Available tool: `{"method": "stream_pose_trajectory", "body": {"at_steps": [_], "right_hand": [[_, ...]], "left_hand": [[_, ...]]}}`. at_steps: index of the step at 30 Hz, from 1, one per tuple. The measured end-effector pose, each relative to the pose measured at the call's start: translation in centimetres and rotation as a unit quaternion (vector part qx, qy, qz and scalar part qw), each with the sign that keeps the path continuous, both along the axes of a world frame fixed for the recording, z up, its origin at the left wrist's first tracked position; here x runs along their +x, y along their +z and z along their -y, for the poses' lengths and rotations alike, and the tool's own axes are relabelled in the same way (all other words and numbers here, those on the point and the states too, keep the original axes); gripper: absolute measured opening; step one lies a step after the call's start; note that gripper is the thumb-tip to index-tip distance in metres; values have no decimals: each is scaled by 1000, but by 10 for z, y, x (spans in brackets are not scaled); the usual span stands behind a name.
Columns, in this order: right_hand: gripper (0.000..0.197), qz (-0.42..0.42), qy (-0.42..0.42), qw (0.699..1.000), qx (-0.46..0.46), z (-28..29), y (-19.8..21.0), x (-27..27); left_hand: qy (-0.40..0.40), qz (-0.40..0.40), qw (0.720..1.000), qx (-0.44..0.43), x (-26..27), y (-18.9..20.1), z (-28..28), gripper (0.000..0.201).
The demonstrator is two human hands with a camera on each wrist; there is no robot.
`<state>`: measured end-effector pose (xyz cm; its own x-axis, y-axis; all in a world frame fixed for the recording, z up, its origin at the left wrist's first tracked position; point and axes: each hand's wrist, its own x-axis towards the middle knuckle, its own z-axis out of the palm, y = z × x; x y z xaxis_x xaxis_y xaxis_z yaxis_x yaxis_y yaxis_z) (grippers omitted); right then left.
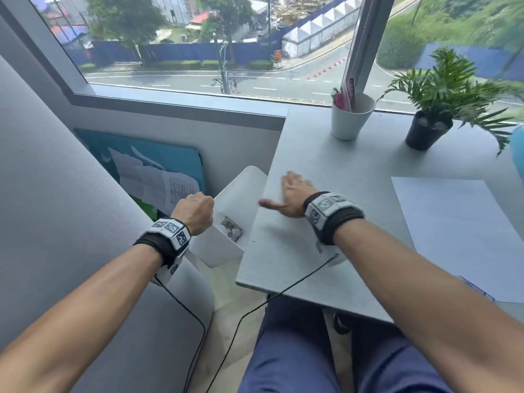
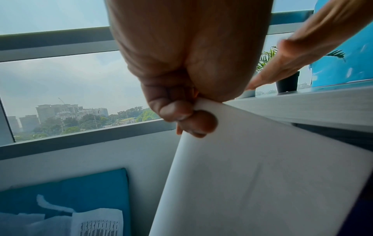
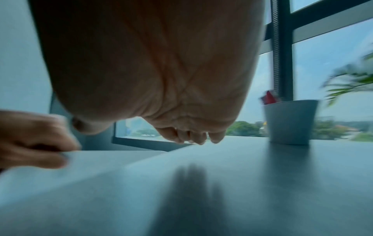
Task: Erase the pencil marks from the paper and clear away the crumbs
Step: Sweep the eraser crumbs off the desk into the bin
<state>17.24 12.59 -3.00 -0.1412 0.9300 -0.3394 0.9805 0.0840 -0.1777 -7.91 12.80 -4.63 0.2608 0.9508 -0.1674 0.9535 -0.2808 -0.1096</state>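
My left hand [image 1: 195, 209] grips the rim of a white bin [image 1: 218, 252] and holds it tilted against the left edge of the grey table [image 1: 297, 268]. The left wrist view shows its fingers [image 2: 181, 115] pinching a corner of the bin wall [image 2: 262, 175]. My right hand [image 1: 290, 191] lies flat and open on the table beside that edge, its fingertips [image 3: 193, 138] touching the surface. The white paper [image 1: 453, 231] lies on the table to the right, away from both hands. Crumbs are too small to make out.
A crumpled wrapper [image 1: 234, 229] lies inside the bin. A white cup [image 1: 351, 120] with pens and a potted plant [image 1: 428, 131] stand at the back by the window. A small blue-and-white object [image 1: 476, 289] lies at the paper's near edge. A grey partition rises on the left.
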Motion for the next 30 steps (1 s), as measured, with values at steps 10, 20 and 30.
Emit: {"method": "stream_pose_trajectory", "body": {"at_steps": [10,20,30], "right_hand": [[119,-5,159,984,-84,67,-12,-123],[120,46,-85,995,21,69,-4,11],[116,-43,165,984,-61,122,-22,-146]], "left_hand": [[23,-22,999,8,-5,7,44,23],[10,-1,1000,19,-18,12,84,21],[38,6,999,7,-7,10,100,25]]}}
